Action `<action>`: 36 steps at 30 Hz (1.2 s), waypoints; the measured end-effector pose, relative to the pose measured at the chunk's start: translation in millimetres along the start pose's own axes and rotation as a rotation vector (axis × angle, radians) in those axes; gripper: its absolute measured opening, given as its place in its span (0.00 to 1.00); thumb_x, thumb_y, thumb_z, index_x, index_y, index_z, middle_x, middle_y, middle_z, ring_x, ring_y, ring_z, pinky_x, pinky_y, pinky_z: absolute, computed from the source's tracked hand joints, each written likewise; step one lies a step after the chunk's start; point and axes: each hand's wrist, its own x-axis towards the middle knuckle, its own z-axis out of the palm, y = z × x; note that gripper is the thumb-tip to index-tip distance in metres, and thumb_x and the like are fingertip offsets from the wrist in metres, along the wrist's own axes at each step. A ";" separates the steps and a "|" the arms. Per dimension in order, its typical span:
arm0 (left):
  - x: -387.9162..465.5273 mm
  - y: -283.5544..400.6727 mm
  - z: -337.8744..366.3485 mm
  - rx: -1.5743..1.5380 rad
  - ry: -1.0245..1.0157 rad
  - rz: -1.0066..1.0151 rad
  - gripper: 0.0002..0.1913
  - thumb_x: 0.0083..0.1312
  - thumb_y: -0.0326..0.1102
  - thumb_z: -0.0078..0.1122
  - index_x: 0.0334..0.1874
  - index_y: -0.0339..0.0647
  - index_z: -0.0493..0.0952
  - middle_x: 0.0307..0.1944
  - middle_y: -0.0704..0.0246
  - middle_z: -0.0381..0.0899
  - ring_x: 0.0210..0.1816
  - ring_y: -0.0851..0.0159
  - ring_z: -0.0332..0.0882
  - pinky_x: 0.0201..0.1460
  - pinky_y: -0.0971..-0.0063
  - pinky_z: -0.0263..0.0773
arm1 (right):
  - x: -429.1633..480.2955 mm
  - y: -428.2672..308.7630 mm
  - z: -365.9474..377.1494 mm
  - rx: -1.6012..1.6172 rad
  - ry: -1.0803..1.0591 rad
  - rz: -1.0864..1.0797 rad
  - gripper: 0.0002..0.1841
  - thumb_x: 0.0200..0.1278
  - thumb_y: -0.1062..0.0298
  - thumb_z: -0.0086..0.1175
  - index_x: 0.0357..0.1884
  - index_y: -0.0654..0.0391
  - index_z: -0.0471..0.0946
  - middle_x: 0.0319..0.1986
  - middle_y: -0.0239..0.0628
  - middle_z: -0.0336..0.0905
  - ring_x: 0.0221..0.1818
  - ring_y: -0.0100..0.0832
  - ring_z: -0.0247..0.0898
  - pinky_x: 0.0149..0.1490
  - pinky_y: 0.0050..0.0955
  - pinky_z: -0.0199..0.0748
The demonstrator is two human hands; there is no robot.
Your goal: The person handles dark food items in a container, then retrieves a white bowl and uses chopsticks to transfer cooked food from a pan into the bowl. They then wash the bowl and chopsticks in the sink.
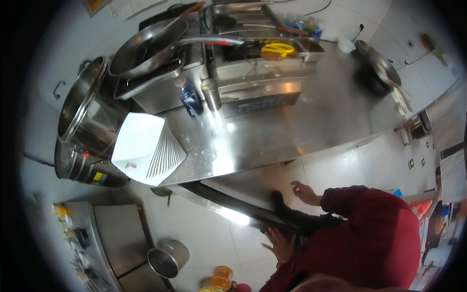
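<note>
My left hand (279, 244) is at the outer end of an open stainless steel door (226, 211) below the counter, with fingers spread and the back of the hand showing. Whether it presses on the door is unclear. My right hand (305, 193) hangs in the air beyond the counter's front edge, its fingers loosely bent and nothing seen in them. Between the hands, a dark-clad leg with a dark shoe (277, 200) reaches toward the counter. The inside of the compartment behind the door is hidden. A stack of white square dishes (138, 146) stands on the near left counter corner.
On the steel counter (255, 142) stand a blue-labelled bottle (190, 98), a steel canister (211, 95), a fryer unit with yellow-handled tools (277, 49) and a black pan (379, 73). Large steel pots (82, 113) flank it at left. A steel bucket (169, 257) and orange jug (222, 277) stand on the floor.
</note>
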 end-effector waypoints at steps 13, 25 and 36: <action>185.6 88.2 -71.0 0.244 0.081 0.506 0.48 0.62 0.64 0.49 0.73 0.33 0.51 0.77 0.55 0.40 0.77 0.51 0.37 0.66 0.26 0.35 | -71.1 72.2 -133.8 0.238 0.420 0.388 0.18 0.63 0.65 0.49 0.54 0.56 0.69 0.26 0.42 0.80 0.25 0.39 0.77 0.34 0.39 0.75; 251.9 -5.3 -84.9 0.152 -0.379 0.466 0.34 0.60 0.51 0.56 0.64 0.37 0.67 0.62 0.47 0.69 0.63 0.47 0.67 0.62 0.52 0.65 | -186.2 143.3 -108.8 0.672 0.686 0.837 0.20 0.57 0.70 0.53 0.53 0.62 0.72 0.29 0.44 0.79 0.24 0.34 0.79 0.24 0.32 0.79; 372.6 -21.4 -115.3 0.304 -0.821 0.697 0.30 0.59 0.44 0.60 0.60 0.31 0.70 0.51 0.49 0.79 0.52 0.49 0.78 0.56 0.60 0.72 | -295.8 53.9 65.0 0.939 0.895 1.225 0.21 0.53 0.72 0.52 0.52 0.63 0.74 0.29 0.46 0.80 0.26 0.35 0.81 0.27 0.33 0.82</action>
